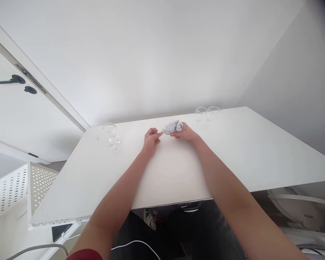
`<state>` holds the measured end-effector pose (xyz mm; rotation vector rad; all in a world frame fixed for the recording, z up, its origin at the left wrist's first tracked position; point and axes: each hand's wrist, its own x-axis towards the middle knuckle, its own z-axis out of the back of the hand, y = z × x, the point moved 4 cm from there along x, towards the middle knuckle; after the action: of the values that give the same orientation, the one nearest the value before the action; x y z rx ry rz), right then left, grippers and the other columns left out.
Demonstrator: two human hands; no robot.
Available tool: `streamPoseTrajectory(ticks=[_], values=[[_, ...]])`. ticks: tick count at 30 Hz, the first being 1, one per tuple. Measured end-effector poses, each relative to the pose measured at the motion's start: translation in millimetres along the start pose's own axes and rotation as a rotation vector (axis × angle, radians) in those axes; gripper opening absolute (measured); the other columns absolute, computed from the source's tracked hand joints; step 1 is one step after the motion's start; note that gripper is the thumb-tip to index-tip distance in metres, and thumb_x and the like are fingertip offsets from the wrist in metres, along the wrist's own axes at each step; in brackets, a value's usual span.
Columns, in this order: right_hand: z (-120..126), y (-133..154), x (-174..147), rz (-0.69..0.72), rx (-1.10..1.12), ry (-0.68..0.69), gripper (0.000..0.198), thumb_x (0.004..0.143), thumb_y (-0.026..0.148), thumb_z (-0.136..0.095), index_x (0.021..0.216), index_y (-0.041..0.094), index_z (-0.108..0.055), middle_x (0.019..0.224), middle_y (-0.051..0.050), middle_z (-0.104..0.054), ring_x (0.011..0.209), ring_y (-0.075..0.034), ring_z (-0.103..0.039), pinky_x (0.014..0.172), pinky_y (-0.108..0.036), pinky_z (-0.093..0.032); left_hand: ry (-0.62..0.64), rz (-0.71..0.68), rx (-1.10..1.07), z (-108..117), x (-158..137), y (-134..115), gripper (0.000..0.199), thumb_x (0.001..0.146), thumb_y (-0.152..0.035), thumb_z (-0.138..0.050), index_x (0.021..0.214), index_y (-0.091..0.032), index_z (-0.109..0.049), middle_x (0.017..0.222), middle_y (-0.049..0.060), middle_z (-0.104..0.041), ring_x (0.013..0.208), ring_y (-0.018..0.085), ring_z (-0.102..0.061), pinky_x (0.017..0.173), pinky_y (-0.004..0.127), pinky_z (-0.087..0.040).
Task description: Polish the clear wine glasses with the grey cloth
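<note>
Door: a white door at the left edge of the frame, with a black lever handle above a round black thumb-turn.
Perforated panel: a white perforated panel, lower left, beside the left edge of the white table.
Left pair: two clear wine glasses stand upright left of centre, close together (their outlines overlap from this angle).
Sleeve: a dark red sleeve end at the bottom, left of centre, on the left arm.
Left hand: the left hand, at the centre, pinches the left end of a clear glass between its fingertips.
Clear glass: the clear glass is held sideways at the middle of the frame, between the two hands (its shape is partly hidden by cloth).
Cloth: a pale grey cloth is bunched against the glass's right part.
Right hand: the right hand, just right of centre, is closed around the cloth, thumb along the near side.
Right pair: two more stemmed glasses stand side by side near the table's far edge, right of centre.
Wall: a grey side wall fills the upper right.
</note>
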<state>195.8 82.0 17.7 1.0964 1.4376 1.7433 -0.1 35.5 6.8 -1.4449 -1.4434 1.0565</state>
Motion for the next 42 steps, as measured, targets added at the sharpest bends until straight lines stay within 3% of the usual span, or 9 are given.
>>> streamPoseTrajectory(ticks=[6, 11, 15, 18, 24, 34, 38, 42], values=[[4, -9, 7, 0.057, 0.057, -0.175, 0.042, 0.072, 0.057, -0.087, 0.070, 0.020, -0.066, 0.052, 0.004, -0.048, 0.046, -0.009, -0.036, 0.045, -0.028, -0.032, 0.016, -0.219, 0.270, -7, -5, -5, 0.035, 0.073, -0.042, -0.084, 0.086, -0.022, -0.058, 0.093, 0.001, -0.053, 0.074, 0.010, -0.050, 0.055, 0.021, -0.050], [2, -8, 6, 0.049, 0.119, -0.069, 0.040, 0.075, 0.057, -0.085, 0.071, 0.021, -0.069, 0.051, 0.002, -0.053, 0.045, -0.012, -0.042, 0.047, -0.030, -0.036, 0.054, -0.220, 0.377, -9, -8, -5, 0.029, 0.080, -0.042, -0.079, 0.096, -0.023, -0.065, 0.103, 0.003, -0.063, 0.059, 0.005, -0.045, 0.054, 0.023, -0.047], [5, -4, 3, 0.086, 0.082, -0.103, 0.042, 0.072, 0.060, -0.085, 0.085, 0.021, -0.077, 0.074, -0.005, -0.071, 0.047, -0.013, -0.046, 0.042, -0.030, -0.034, 0.119, -0.126, 0.320, -11, -7, -2, 0.040, 0.079, -0.045, -0.080, 0.111, -0.026, -0.066, 0.103, 0.004, -0.066, 0.061, 0.008, -0.051, 0.056, 0.025, -0.047], [6, -4, 4, 0.109, 0.025, -0.181, 0.046, 0.073, 0.065, -0.083, 0.083, 0.021, -0.077, 0.079, -0.005, -0.073, 0.045, -0.010, -0.044, 0.039, -0.029, -0.032, 0.112, -0.101, 0.277, -10, -5, -1, 0.042, 0.077, -0.045, -0.083, 0.110, -0.024, -0.068, 0.102, 0.005, -0.067, 0.064, 0.009, -0.053, 0.057, 0.025, -0.047], [7, -2, 5, 0.161, 0.110, -0.500, 0.056, 0.086, 0.076, -0.063, 0.071, 0.023, -0.060, 0.058, 0.002, -0.054, 0.047, -0.010, -0.043, 0.045, -0.027, -0.037, 0.026, -0.082, 0.176, -3, 0, 2, 0.033, 0.076, -0.039, -0.083, 0.103, -0.022, -0.074, 0.094, 0.005, -0.068, 0.064, 0.009, -0.049, 0.063, 0.028, -0.045], [-4, 1, 2, 0.155, 0.076, -0.760, 0.063, 0.086, 0.082, -0.056, 0.065, 0.023, -0.049, 0.057, 0.002, -0.046, 0.050, -0.012, -0.046, 0.045, -0.027, -0.040, 0.001, -0.081, 0.097, -2, 1, 3, 0.027, 0.078, -0.036, -0.082, 0.099, -0.021, -0.076, 0.097, 0.006, -0.070, 0.065, 0.009, -0.050, 0.065, 0.028, -0.043], [0, 3, 0, 0.189, 0.108, -0.868, 0.061, 0.087, 0.082, -0.054, 0.074, 0.023, -0.056, 0.064, 0.000, -0.055, 0.053, -0.013, -0.052, 0.047, -0.027, -0.044, -0.039, -0.068, 0.054, 3, 3, 5, 0.024, 0.078, -0.034, -0.083, 0.096, -0.020, -0.077, 0.096, 0.006, -0.070, 0.064, 0.008, -0.049, 0.065, 0.028, -0.042], [1, -7, 6, 0.098, 0.160, -0.844, 0.059, 0.086, 0.082, -0.055, 0.089, 0.023, -0.063, 0.084, -0.004, -0.067, 0.074, -0.018, -0.066, 0.057, -0.029, -0.053, -0.099, -0.058, -0.098, 10, 7, 5, 0.022, 0.077, -0.033, -0.084, 0.092, -0.018, -0.077, 0.094, 0.006, -0.068, 0.067, 0.008, -0.049, 0.066, 0.028, -0.043]])
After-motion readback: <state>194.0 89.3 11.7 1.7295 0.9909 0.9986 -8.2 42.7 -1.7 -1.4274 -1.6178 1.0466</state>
